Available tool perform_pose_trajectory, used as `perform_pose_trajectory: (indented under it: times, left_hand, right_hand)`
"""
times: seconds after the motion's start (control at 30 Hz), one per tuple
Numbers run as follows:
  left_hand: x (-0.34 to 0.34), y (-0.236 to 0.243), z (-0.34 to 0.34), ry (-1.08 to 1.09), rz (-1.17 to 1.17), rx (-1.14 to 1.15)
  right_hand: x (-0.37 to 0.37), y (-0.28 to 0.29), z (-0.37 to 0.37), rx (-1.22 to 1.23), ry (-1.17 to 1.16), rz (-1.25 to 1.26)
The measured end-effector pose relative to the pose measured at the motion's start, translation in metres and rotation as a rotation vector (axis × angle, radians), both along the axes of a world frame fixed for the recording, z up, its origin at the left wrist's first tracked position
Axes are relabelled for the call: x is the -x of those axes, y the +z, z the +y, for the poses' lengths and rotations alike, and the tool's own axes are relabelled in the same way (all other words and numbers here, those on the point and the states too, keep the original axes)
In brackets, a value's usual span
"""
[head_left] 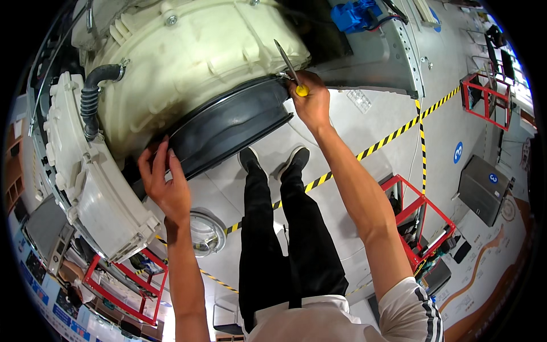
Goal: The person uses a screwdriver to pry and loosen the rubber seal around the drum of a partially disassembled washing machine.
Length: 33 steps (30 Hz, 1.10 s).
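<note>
A large cream plastic tub (211, 57) fills the upper left, with a dark grey rubber seal (228, 125) curving along its lower edge. My left hand (168, 179) rests at the seal's left part, fingers apart and bent, tips touching it. At the seal's right end, my right hand (310, 102) is closed on a screwdriver with a yellow handle (301, 90); its metal shaft points up and left across the tub. A small metal fitting shows beside those fingers, partly hidden. A ribbed black hose (91, 101) bends down the tub's left side.
Grey metal casing (382, 57) with a blue part (352, 16) adjoins the tub. Red metal stands are at right (484, 97) and lower left (122, 285). A round chrome-rimmed part (208, 236) lies on the floor (376, 137) near my legs. Striped tape crosses the floor.
</note>
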<state>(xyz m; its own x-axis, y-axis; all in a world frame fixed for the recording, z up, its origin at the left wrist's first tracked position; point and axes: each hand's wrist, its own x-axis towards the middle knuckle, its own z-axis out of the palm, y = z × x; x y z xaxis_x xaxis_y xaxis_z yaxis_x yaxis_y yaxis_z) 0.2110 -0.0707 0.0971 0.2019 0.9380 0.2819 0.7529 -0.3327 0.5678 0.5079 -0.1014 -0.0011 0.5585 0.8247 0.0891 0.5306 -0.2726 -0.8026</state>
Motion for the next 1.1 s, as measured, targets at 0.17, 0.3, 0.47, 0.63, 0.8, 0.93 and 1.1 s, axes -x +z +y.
perform_pose_trajectory:
  times: [0.17, 0.3, 0.47, 0.63, 0.8, 0.93, 1.1]
  left_hand:
    - [-0.007, 0.003, 0.001, 0.079, -0.021, 0.056]
    - [-0.008, 0.003, 0.000, 0.087, 0.000, 0.035]
    - [-0.006, -0.001, 0.003, 0.087, 0.020, -0.009]
    - [-0.006, -0.004, 0.000, 0.079, 0.044, -0.051]
    - [-0.011, -0.004, -0.001, 0.093, 0.031, -0.076]
    - [-0.011, -0.002, 0.000, 0.101, 0.034, -0.054]
    - [-0.010, -0.003, 0.004, 0.159, 0.034, -0.029]
  right_hand:
    - [-0.002, -0.003, 0.000, -0.003, 0.056, -0.053]
    - [-0.002, 0.000, -0.004, -0.012, 0.150, -0.082]
    - [0.000, 0.010, -0.009, 0.019, 0.147, -0.020]
    - [0.002, 0.011, -0.008, -0.006, 0.122, 0.028]
    - [0.007, 0.009, -0.008, -0.053, 0.140, 0.073]
    - [0.001, 0.011, -0.008, -0.035, 0.217, 0.046]
    - [-0.010, 0.017, -0.013, 0.001, 0.350, 0.024]
